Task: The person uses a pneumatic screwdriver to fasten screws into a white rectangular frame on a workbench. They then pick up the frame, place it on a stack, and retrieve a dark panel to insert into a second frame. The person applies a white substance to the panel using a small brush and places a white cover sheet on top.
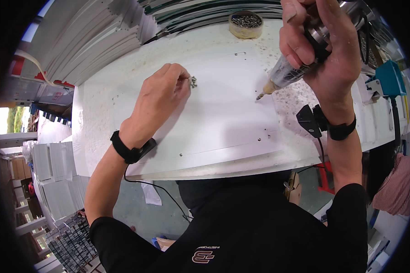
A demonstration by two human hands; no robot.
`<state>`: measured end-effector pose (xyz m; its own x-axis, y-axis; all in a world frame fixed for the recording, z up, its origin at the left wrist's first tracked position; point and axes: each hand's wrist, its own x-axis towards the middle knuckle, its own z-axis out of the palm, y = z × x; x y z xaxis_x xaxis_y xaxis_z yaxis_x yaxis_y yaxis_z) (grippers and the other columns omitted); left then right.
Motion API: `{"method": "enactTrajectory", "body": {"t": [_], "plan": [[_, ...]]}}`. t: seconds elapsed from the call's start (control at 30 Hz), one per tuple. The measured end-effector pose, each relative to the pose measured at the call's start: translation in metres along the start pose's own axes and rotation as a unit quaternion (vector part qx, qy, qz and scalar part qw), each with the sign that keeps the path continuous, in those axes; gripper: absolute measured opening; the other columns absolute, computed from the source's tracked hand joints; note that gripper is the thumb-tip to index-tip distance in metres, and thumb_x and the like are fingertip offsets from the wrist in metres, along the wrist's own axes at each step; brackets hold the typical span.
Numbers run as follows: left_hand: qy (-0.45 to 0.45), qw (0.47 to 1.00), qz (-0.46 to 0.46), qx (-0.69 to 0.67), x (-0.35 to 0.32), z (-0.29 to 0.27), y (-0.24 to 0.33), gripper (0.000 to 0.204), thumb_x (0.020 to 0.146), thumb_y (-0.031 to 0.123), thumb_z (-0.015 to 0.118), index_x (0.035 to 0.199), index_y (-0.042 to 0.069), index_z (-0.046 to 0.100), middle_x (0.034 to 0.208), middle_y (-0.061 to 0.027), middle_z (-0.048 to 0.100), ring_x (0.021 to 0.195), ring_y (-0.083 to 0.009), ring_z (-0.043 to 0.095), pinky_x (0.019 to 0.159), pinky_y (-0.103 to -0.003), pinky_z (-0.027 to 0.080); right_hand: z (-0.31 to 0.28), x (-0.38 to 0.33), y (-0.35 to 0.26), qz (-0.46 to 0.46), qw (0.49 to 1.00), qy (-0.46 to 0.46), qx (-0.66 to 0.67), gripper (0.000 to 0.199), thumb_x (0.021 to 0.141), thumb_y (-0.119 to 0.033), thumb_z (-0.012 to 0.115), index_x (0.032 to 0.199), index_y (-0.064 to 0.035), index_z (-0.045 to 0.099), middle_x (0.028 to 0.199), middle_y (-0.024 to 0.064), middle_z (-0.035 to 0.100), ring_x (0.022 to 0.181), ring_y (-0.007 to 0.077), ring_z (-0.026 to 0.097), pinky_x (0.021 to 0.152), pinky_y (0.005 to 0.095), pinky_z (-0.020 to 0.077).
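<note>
My left hand (165,93) hovers over the left part of a white sheet panel (214,118), its fingers pinched together. A small cluster of metal screws (194,82) shows at its fingertips; how many more are inside the fist is hidden. In my right hand (330,50) is a power screwdriver (287,70) with a grey barrel and a tan nose, gripped around its body. Its bit points down and left, just above the panel's right part; whether it touches is unclear. Small dark fasteners or holes dot the panel near its edges.
A round tub (245,25) full of small screws stands at the table's far side. Stacked white sheets and strips (95,41) lie at the far left. A teal tool (390,78) is at the right. Cables hang from both wrist straps over the table's near edge.
</note>
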<state>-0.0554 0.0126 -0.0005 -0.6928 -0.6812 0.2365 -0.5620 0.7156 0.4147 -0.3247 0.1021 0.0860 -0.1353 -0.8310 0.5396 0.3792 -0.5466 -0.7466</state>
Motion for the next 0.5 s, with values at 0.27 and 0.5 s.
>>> {"method": "enactTrajectory", "body": {"t": [0.27,0.5], "plan": [[0.023,0.959,-0.068,-0.275,-0.059,0.02,0.088,0.013,0.095,-0.002,0.072,0.104,0.001,0.064,0.091,-0.0073,0.073,0.084,-0.0148,0.071,0.079,-0.03,0.058,-0.006,-0.019,-0.008,0.007,0.997,0.032,0.076,0.039,0.114,-0.04,0.04,0.106,-0.0048,0.053,0.077,0.014,0.064,0.043,0.0123,0.052,0.039,0.0258,0.047],[0.021,0.794,-0.185,-0.578,-0.078,0.058,0.1,0.016,0.1,-0.001,0.067,0.111,-0.001,0.056,0.109,-0.0116,0.07,0.101,-0.0162,0.07,0.09,-0.032,0.061,0.011,-0.026,-0.016,-0.043,0.997,-0.011,0.07,0.05,0.115,-0.047,0.03,0.108,-0.0075,0.059,0.078,0.012,0.069,0.037,0.0122,0.048,0.033,0.0288,0.0445]]}}
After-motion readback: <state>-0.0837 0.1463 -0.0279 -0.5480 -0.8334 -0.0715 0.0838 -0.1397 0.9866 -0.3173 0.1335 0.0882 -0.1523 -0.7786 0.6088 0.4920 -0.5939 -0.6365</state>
